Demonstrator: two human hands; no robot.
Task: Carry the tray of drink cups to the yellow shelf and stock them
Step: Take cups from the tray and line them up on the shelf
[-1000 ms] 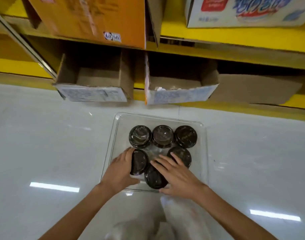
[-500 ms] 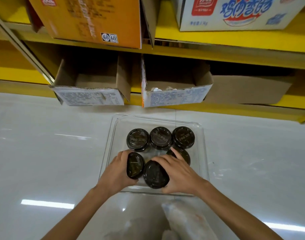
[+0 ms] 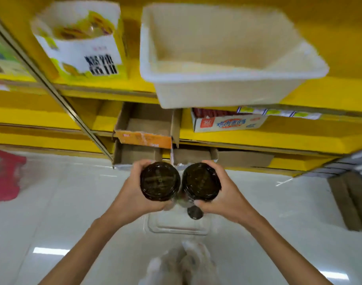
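I hold two drink cups with dark lids up in front of the yellow shelf (image 3: 258, 138). My left hand (image 3: 132, 194) grips the left cup (image 3: 160, 181). The right cup (image 3: 201, 179) sits in my right hand (image 3: 227, 194), almost touching the left one. Far below on the floor lies the clear plastic tray (image 3: 176, 225), mostly hidden behind my hands. One more dark-lidded cup (image 3: 194, 212) shows in it just under my right hand. A large white plastic bin (image 3: 223, 89) stands on a higher shelf, above the cups.
Open cardboard boxes (image 3: 145, 130) sit on the lower shelves behind the cups. A white and yellow carton (image 3: 83, 50) is at the upper left, a printed box (image 3: 229, 122) to the right. A red object (image 3: 3, 173) lies at the far left, stacked cardboard (image 3: 350, 192) at the right.
Both hands closed on a cup each in the tray and lifted them high. The view has risen, so the tray is now far below and upper shelves show.
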